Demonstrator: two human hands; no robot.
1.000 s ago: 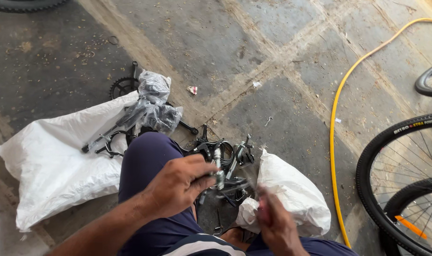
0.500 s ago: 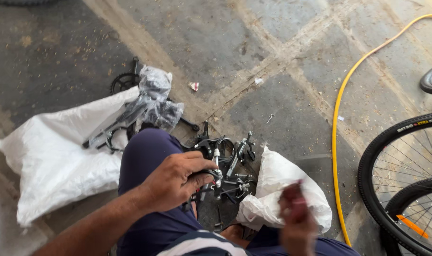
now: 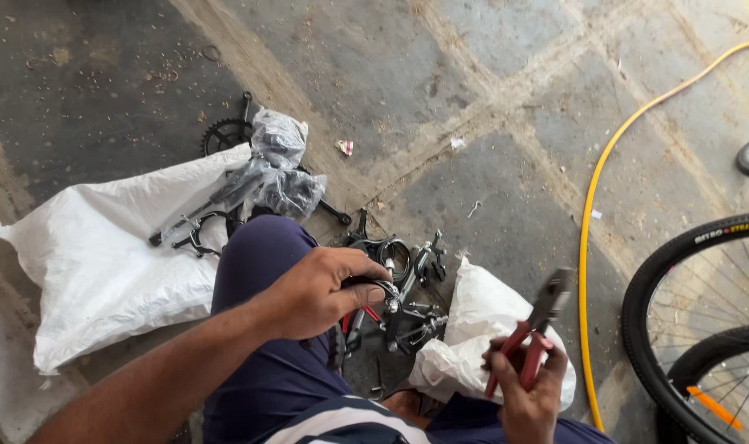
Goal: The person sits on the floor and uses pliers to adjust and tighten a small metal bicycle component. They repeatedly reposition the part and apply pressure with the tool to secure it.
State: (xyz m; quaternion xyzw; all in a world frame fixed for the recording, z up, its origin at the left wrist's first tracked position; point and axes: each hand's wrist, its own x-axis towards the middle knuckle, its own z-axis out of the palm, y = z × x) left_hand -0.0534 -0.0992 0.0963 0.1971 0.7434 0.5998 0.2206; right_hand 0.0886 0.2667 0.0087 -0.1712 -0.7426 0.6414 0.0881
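Observation:
My left hand [image 3: 319,289] rests over my knee and grips a black metal bicycle brake part [image 3: 380,289] from a pile of brake parts [image 3: 403,288] on the floor. Low at the right, my right hand [image 3: 529,389] holds red-handled pliers [image 3: 535,329] with the dark jaws pointing up and away. The pliers hang above a crumpled white bag [image 3: 473,329] and touch none of the parts.
A large white sack [image 3: 95,255] lies at the left with plastic-wrapped black parts [image 3: 272,177] on it, a chainring [image 3: 225,133] behind. A yellow hose [image 3: 592,214] curves across the concrete floor at the right. Bicycle wheels [image 3: 703,329] stand at the right edge.
My right hand has come up from the white bag with the red-handled pliers now plainly in view. My left hand stays on the brake part.

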